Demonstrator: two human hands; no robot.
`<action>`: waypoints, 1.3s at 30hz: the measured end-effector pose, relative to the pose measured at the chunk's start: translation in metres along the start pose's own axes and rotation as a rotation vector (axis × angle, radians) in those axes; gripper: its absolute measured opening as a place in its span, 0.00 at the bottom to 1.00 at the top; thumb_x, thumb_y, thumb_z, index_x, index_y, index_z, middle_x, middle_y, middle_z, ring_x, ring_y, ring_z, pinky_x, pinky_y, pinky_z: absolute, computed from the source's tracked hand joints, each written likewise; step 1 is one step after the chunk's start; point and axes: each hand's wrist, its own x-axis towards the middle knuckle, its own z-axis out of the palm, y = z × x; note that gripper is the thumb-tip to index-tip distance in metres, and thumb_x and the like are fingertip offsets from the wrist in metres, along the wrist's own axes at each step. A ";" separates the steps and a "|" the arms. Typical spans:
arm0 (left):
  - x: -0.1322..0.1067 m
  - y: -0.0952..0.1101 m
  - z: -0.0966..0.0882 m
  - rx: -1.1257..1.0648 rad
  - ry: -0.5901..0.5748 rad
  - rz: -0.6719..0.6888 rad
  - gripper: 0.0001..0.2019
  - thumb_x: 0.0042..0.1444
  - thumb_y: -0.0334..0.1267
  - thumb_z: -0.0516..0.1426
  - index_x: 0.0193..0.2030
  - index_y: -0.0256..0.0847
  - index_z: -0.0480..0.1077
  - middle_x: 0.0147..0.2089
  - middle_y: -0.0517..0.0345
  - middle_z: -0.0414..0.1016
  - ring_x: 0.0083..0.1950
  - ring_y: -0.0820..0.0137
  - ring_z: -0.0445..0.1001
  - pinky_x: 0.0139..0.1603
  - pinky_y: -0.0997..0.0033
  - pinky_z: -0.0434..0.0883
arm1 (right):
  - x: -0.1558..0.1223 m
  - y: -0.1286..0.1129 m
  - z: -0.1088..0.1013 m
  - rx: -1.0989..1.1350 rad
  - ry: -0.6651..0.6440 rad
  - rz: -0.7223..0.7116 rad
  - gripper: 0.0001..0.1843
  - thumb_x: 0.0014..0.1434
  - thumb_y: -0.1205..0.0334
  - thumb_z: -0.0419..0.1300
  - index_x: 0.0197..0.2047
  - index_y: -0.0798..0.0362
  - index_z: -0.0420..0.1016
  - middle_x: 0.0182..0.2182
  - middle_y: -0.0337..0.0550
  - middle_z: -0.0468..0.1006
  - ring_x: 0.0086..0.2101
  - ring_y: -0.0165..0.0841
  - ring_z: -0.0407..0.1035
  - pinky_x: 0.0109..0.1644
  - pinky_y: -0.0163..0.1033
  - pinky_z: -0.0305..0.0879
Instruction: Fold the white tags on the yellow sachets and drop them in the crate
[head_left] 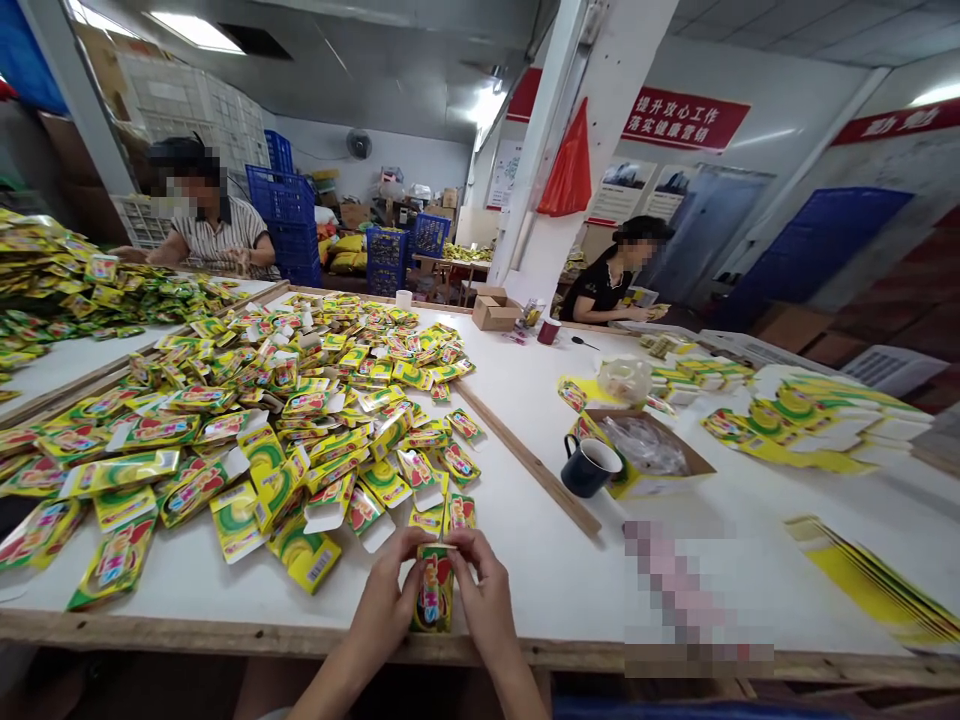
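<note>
Between my two hands stands a small yellow and green carton [432,592], its printed front toward me, at the table's front edge. My left hand [391,580] pinches its upper left side, and my right hand [480,580] pinches its upper right side. The fingertips of both hands meet near the carton's top, where its flap is partly hidden. Just beyond my fingers lie more of the same cartons, one [460,511] close to my right fingertips. A broad heap of these cartons [300,400] spreads over the left part of the white table, several with end flaps open.
A wooden strip [529,460] divides the white table [517,580]. To its right are a dark mug [590,466], an open box with plastic bags [652,450], flat cartons [877,580] and carton stacks [810,415]. Two people [217,225] [619,275] sit at the far sides.
</note>
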 end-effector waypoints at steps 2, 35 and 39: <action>0.000 0.003 -0.001 0.046 -0.023 -0.004 0.08 0.60 0.39 0.54 0.42 0.42 0.71 0.45 0.49 0.77 0.49 0.59 0.74 0.52 0.59 0.71 | -0.001 -0.005 -0.001 -0.023 -0.065 -0.031 0.07 0.60 0.59 0.57 0.37 0.51 0.76 0.36 0.44 0.79 0.39 0.37 0.73 0.44 0.39 0.70; -0.009 -0.008 -0.006 -0.075 0.072 -0.163 0.18 0.59 0.46 0.55 0.53 0.41 0.66 0.42 0.50 0.77 0.43 0.62 0.76 0.48 0.61 0.73 | -0.022 -0.045 -0.110 -0.310 -0.066 0.211 0.12 0.56 0.50 0.57 0.28 0.48 0.73 0.26 0.41 0.78 0.31 0.39 0.72 0.36 0.39 0.66; -0.004 -0.008 -0.002 0.021 -0.042 -0.201 0.14 0.58 0.48 0.56 0.41 0.39 0.72 0.39 0.49 0.78 0.40 0.61 0.76 0.44 0.62 0.73 | -0.030 -0.045 -0.178 -0.557 -0.036 0.344 0.11 0.47 0.49 0.63 0.28 0.46 0.78 0.31 0.45 0.81 0.36 0.45 0.73 0.39 0.42 0.67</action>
